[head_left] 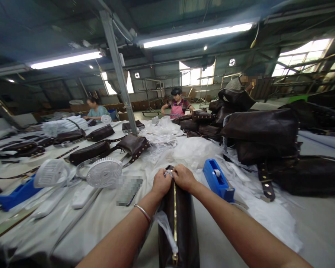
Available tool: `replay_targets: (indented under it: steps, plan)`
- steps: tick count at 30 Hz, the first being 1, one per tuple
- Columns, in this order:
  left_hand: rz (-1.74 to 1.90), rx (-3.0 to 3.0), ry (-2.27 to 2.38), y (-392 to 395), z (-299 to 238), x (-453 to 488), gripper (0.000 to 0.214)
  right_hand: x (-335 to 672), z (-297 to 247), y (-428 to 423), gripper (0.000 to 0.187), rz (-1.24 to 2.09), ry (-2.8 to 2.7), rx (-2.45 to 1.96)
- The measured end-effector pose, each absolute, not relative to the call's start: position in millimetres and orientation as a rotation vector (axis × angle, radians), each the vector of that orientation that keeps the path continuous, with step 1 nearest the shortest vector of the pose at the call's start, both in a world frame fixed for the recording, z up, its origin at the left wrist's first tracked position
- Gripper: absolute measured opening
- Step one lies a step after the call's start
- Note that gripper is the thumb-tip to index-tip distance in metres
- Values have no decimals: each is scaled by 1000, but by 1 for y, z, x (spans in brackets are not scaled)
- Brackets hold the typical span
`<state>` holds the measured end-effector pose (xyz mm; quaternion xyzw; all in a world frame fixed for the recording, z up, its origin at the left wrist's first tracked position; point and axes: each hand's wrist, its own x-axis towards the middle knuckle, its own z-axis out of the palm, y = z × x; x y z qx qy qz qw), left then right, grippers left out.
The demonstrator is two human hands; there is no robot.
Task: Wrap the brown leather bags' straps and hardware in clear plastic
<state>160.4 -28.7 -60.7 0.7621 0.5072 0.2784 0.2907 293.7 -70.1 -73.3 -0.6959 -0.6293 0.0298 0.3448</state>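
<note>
A dark brown leather bag lies lengthwise in front of me, its gold zipper running along the top. At the bag's far end my left hand is closed, thumb and fingers pinching near the zipper's end. Right beside it, my right hand also grips that end with bent fingers. A bit of clear or whitish material shows between the hands; I cannot tell what it is. Thin clear plastic hangs from the zipper pull at the near end and lies over the bag's left side.
To the right stand a blue tape dispenser and a pile of brown bags. White fans, a phone and another blue dispenser lie left. Plastic sheets heap ahead; a metal post rises beyond. Co-workers are across the table.
</note>
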Motion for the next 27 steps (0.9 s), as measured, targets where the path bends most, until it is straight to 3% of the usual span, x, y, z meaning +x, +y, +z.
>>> replay_targets:
  steps: [11,27]
  plan:
    - [737,1980,1298,-28,-62,159,22,302,-83,-69,15,175,-1564,-1577]
    - [735,2054,1334,-31,-62,163,23,294,-52,-78,17,149,-1708,-1901]
